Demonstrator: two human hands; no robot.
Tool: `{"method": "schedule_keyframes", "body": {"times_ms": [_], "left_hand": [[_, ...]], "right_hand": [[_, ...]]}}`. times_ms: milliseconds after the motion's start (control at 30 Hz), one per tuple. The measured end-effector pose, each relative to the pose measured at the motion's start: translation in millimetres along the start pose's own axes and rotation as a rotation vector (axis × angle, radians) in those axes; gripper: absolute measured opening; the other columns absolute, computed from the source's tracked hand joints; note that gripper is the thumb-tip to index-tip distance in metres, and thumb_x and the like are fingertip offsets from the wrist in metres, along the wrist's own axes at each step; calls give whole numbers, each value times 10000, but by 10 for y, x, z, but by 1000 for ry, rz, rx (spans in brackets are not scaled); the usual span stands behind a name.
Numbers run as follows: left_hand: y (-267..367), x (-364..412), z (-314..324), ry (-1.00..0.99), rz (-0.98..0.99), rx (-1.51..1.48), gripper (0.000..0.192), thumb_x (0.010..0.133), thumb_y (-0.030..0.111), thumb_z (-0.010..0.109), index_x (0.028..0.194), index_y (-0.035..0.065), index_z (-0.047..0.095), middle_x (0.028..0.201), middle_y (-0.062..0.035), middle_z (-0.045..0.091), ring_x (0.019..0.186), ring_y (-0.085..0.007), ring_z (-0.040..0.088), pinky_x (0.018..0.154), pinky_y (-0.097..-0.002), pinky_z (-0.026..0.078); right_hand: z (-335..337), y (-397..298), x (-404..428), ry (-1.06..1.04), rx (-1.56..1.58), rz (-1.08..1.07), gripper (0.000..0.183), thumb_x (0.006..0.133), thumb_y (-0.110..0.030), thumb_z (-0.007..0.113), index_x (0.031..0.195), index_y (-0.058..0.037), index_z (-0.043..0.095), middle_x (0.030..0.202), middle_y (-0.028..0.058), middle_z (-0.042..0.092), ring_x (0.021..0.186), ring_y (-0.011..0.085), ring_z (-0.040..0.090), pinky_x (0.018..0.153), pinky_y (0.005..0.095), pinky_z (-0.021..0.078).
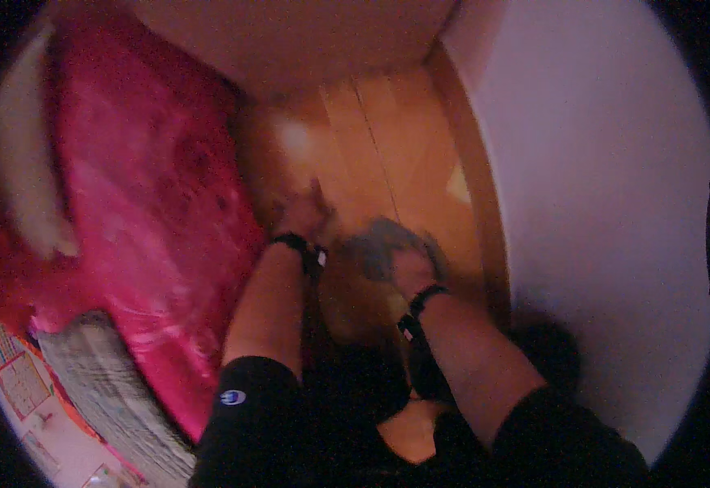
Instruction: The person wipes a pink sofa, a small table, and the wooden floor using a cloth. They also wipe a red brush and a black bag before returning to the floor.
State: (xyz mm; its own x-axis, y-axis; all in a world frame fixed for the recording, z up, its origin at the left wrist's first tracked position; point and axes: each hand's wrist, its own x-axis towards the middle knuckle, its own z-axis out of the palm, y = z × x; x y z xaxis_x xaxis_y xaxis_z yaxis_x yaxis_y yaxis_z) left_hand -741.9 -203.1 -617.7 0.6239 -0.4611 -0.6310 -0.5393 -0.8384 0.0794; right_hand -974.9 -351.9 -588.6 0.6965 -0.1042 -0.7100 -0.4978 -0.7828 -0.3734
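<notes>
My right hand [413, 268] grips a grey, soft-looking item [376, 238], probably a cloth, low over the wooden floor [367, 158]. Blur and dim light hide its exact form. To the left, my left hand [303, 210] hangs over the floor beside the bed, its fingers apart and no object visible in it. A dark band with a small pale tag circles each wrist.
A bed with a shiny pink-red cover [159, 171] runs along the left. On it lie a pale long item [25, 152] and a grey folded blanket [110, 378]. A white wall [599, 171] with a wooden baseboard [483, 201] bounds the right; a flat panel [306, 43] stands ahead.
</notes>
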Motion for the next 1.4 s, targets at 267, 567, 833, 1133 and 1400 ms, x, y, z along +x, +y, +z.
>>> {"method": "schedule_keyframes", "body": {"times_ms": [267,567,833,1133,1400], "left_hand": [[589,-1550,-628,221,162,-640,504,1035,377,485,1424,57,502,1254,-217,679,1098,-354,658,979,-464,499],[1442,-3717,-1204,-327,16,-1129,563,1045,502,488,1337,37,610,1135,-165,702,1001,-259,657,894,-407,523],[1209,-5044,-2625,-405,21,-1050,491,1040,492,493,1173,44,644,965,-113,696,886,-258,670,775,-431,531],[802,-4624,-3580,-435,-120,-1069,573,1040,556,459,1131,34,676,909,-101,719,844,-255,698,716,-446,542],[537,-3920,-4306,-320,281,-231,400,1021,421,509,967,85,719,841,-131,725,713,-287,708,647,-490,563]], "right_hand": [[-1606,-242,-1832,27,1347,170,300,945,-358,618,1104,-121,708,1035,83,722,957,282,684,838,445,551],[-1581,-317,-3776,-44,1807,391,275,983,-344,608,1169,-143,633,1058,39,709,900,191,653,613,361,490],[-2336,-502,-5616,389,702,-142,595,824,49,707,1382,-51,524,1225,98,649,1111,200,623,917,361,532],[-2170,-958,-6732,722,2031,589,396,944,-404,628,1205,-106,637,982,63,674,800,234,653,609,377,535],[-1144,-1178,-7924,773,2127,737,368,905,-307,628,1202,-92,655,1099,84,700,969,224,684,752,425,570]]}}
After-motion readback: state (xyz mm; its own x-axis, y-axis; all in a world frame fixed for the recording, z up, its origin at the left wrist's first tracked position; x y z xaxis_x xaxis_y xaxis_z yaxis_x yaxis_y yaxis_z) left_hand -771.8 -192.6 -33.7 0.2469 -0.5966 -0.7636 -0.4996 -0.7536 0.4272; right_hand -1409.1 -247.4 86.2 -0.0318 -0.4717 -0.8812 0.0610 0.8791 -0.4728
